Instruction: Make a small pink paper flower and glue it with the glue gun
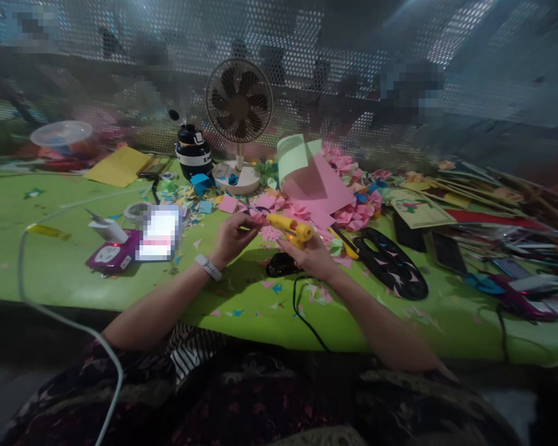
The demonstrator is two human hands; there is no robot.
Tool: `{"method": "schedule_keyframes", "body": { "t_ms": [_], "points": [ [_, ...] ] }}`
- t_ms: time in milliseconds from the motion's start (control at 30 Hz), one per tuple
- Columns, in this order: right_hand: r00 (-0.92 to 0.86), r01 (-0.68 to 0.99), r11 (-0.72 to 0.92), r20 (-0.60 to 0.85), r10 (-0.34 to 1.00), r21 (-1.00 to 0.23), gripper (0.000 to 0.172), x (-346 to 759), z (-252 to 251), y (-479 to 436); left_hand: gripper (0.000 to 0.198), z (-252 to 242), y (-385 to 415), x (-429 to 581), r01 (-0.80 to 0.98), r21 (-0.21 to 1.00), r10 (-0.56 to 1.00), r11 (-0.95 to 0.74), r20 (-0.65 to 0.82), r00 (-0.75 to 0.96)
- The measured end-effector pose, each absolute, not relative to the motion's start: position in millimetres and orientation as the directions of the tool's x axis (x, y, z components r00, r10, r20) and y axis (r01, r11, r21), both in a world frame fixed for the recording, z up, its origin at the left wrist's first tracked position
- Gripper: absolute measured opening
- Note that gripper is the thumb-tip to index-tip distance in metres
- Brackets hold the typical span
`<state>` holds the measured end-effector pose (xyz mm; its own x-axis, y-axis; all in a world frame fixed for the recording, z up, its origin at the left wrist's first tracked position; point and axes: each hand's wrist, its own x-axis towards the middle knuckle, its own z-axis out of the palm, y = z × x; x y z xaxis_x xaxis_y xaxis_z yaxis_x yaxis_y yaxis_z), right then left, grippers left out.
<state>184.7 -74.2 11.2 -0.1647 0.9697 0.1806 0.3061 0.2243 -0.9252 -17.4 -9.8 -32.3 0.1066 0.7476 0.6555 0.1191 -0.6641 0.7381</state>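
Note:
My right hand (312, 253) is closed around a yellow glue gun (291, 228) whose nozzle points left; its black cord (307, 316) runs down off the table edge. My left hand (235, 235) is pinched on a small pink paper piece (256, 217) held right at the nozzle tip. A white band sits on my left wrist (208, 267). Both hands hover just above the green table (37, 260).
Pink folded paper flowers (358, 214), a pink sheet (318, 183) and paper scraps lie behind the hands. A small fan (239, 102), a dark bottle (193, 152), a phone (160, 234), a black mask-like cutout (390, 263) and a white cable (51, 217) surround them.

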Motion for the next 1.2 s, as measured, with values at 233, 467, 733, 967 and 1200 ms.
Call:
{"method": "schedule_keyframes", "body": {
  "t_ms": [233,467,733,967,1200],
  "points": [
    [-0.179,0.331,0.263,0.213,0.960,-0.906,0.041,188,5,-71,0.028,-29,-12,-18,0.158,0.725,0.742,-0.670,0.661,0.114],
    [-0.213,0.336,0.266,0.202,0.956,-0.904,0.039,189,5,-70,0.031,-27,-14,-18,0.128,0.768,0.779,-0.627,0.620,0.099],
    [-0.202,0.362,0.241,0.177,0.963,-0.901,0.033,185,14,-76,0.031,-27,-15,-17,0.102,0.792,0.798,-0.602,0.596,0.084],
    [-0.171,0.329,0.220,0.171,0.970,-0.918,0.041,185,17,-75,0.032,-26,-15,-16,0.117,0.801,0.810,-0.587,0.580,0.091],
    [-0.190,0.220,0.212,0.171,0.967,-0.952,0.032,193,34,-79,0.030,-24,-12,-21,0.122,0.870,0.878,-0.478,0.471,0.082]
  ]
}}
